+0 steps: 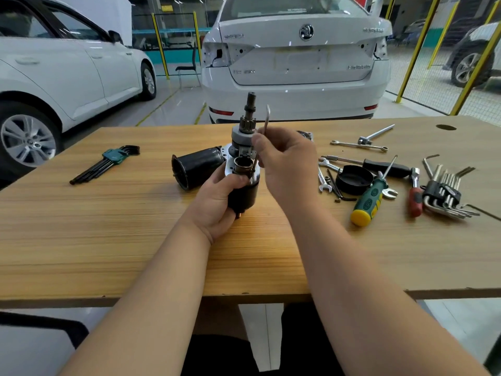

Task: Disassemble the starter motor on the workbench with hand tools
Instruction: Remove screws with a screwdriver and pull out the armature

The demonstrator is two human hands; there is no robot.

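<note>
— What do we see from the head camera?

— We see the starter motor (244, 161) held upright above the middle of the wooden workbench (108, 240). Its geared shaft points up and its black round body is at the bottom.

— Which hand holds it?

— Our left hand (217, 202) grips that black body from the left, fingers curled round it. Our right hand (287, 164) is just beside the motor on the right, and it pinches a thin silver tool (267, 115) whose end sticks up past the fingers, next to the shaft.

— Can we tell what kind of tool it is?

— We cannot; the hand hides most of it.

— What lies on the bench?

— A black housing (198, 168) lies on its side just behind the left hand, open end toward the left. Farther left we see a hex key set (113, 158) in a green holder. To the right we see a black cap (353, 179), a green and yellow screwdriver (368, 199), several spanners (357, 144), a red-handled tool (415, 199) and another bundle of keys (444, 196). Behind the bench stands a white car (298, 58).
</note>
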